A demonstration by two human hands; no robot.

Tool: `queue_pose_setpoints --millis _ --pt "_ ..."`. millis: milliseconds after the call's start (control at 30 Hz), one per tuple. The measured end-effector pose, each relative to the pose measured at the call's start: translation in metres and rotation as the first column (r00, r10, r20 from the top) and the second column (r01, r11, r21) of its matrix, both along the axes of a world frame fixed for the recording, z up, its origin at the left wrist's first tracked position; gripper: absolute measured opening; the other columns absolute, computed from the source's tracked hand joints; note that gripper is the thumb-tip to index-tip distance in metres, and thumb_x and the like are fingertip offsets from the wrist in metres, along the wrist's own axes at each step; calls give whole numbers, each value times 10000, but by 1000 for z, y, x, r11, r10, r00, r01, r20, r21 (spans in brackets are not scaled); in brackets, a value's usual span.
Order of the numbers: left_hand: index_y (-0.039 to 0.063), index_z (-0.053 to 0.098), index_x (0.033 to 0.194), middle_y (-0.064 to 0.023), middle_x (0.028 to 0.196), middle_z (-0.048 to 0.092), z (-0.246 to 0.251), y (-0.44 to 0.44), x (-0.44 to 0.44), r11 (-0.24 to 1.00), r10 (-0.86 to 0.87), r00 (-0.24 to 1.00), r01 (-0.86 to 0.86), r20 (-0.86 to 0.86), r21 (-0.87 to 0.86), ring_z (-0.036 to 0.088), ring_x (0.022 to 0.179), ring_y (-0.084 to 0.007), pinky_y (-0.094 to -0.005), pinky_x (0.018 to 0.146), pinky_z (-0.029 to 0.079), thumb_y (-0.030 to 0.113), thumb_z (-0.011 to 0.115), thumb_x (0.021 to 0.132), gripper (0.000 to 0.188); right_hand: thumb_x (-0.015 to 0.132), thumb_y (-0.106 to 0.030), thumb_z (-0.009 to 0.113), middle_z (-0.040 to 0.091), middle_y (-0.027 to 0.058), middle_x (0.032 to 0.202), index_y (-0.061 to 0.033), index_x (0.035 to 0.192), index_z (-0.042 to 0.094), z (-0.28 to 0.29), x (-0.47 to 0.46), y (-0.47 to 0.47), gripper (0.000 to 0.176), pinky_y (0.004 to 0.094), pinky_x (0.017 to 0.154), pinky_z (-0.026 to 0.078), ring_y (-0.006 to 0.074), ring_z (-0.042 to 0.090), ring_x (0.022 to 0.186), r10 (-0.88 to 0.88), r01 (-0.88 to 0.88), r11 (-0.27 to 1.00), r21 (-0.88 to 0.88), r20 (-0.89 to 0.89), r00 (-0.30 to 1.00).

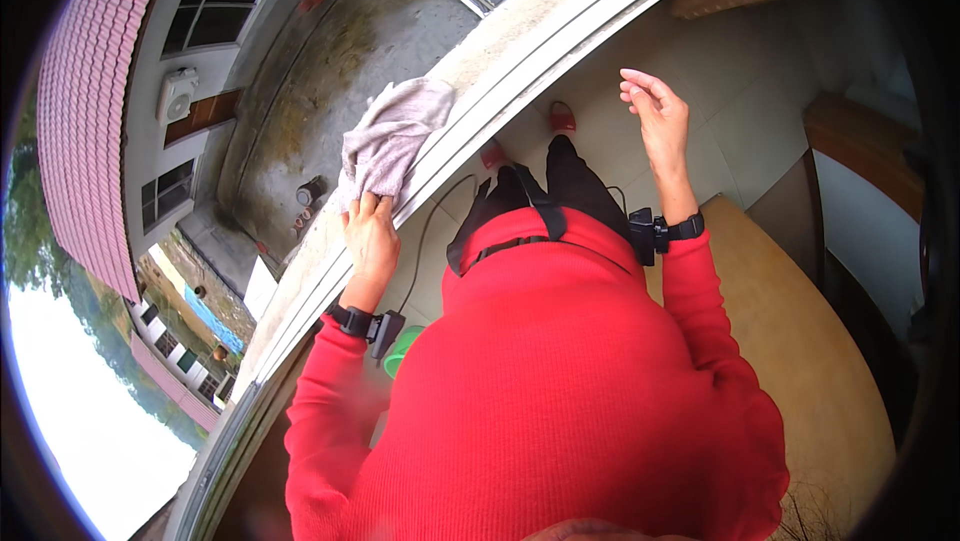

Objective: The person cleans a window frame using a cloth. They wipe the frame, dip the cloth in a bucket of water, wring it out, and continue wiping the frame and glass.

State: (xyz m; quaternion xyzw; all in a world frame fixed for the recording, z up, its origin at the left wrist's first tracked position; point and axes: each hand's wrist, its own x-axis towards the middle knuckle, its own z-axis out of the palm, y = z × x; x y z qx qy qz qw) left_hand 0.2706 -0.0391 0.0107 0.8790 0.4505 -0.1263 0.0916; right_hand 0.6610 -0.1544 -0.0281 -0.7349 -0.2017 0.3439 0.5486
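A crumpled pale grey-purple cloth [401,132] lies over the outer window sill [306,230] and the edge of the white sliding-window track [517,83]. My left hand [373,239] has its fingers on the cloth's near end, and the fingertips are partly hidden in the folds. Held out over the tiled floor, my right hand [658,121] is empty, its fingers loosely bent and the thumb apart from the palm. Each wrist carries a black strap with a small device on it.
A green plastic basin [403,351] stands below the window, partly hidden by my body. A dark cable [424,241] hangs beside my left arm. To my right is a wooden tabletop [795,361]. Beyond the sill there is a drop to a concrete yard [375,38].
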Motion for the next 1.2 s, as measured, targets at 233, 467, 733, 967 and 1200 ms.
queue_pose_setpoints --millis 233,467,733,967,1200 --pt "85 642 1068 -90 949 542 -12 14 57 976 96 937 -22 337 -216 501 937 -305 -436 830 368 47 566 826 257 916 -51 533 703 69 958 -19 1113 682 -2 -3 1 250 220 720 495 98 646 833 -13 13 1000 -2 -18 1000" --pt "78 627 899 -106 945 527 -20 39 176 987 -42 942 91 332 -134 499 938 -319 -456 806 363 57 565 795 123 917 -55 532 704 71 954 -23 1117 682 -11 13 -8 252 223 727 500 105 652 838 -85 85 996 -30 -5 996" --pt "67 632 897 -125 989 542 -34 70 287 974 -149 878 210 455 -85 502 978 -330 -463 847 361 58 544 779 147 912 -37 517 696 71 938 -18 1113 679 -14 25 -13 259 231 727 502 104 642 824 -202 201 979 -37 -19 979" --pt "135 671 977 -120 1028 555 -42 94 371 967 -228 890 254 395 -14 509 1029 -335 -512 882 380 94 543 791 230 919 -39 520 687 69 953 -12 1122 670 -18 28 -21 254 232 725 498 109 638 827 -270 266 959 -101 -22 963" --pt "48 670 949 -112 998 600 -35 93 370 926 -378 856 343 354 158 560 990 -294 -433 920 404 133 630 729 240 916 -36 525 686 70 957 -14 1126 670 -9 22 -11 256 235 740 501 115 638 842 -200 199 976 -85 -4 980"
